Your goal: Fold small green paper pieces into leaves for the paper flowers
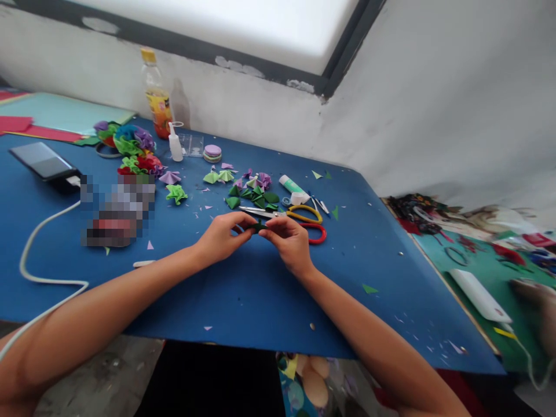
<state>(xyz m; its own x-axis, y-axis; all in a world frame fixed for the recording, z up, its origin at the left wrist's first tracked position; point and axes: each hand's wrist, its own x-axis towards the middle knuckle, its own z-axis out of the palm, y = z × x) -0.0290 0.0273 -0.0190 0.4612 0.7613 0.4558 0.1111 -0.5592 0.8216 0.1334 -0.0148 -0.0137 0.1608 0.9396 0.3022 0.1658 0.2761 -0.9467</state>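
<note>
My left hand [223, 236] and my right hand [290, 242] meet over the blue table, both pinching a small dark green folded paper piece [259, 226] between fingertips. The fingers cover part of it. Just beyond my hands lie scissors with one yellow and one red handle loop [305, 214], blades pointing left. Behind the blades is a pile of dark green folded paper pieces [259, 198], with purple ruffled paper [264, 180] at its back. Light green fan-folded pieces [218, 176] lie to the left of the pile, near a bright green paper star shape [176, 194].
A juice bottle [157, 107], a white squeeze bottle [175, 145] and a round lilac tin [212, 153] stand at the back. A glue tube [293, 186] lies behind the scissors. A phone [43, 161] with a white cable is left. On the green table right, a person's hand [536, 304] shows blurred.
</note>
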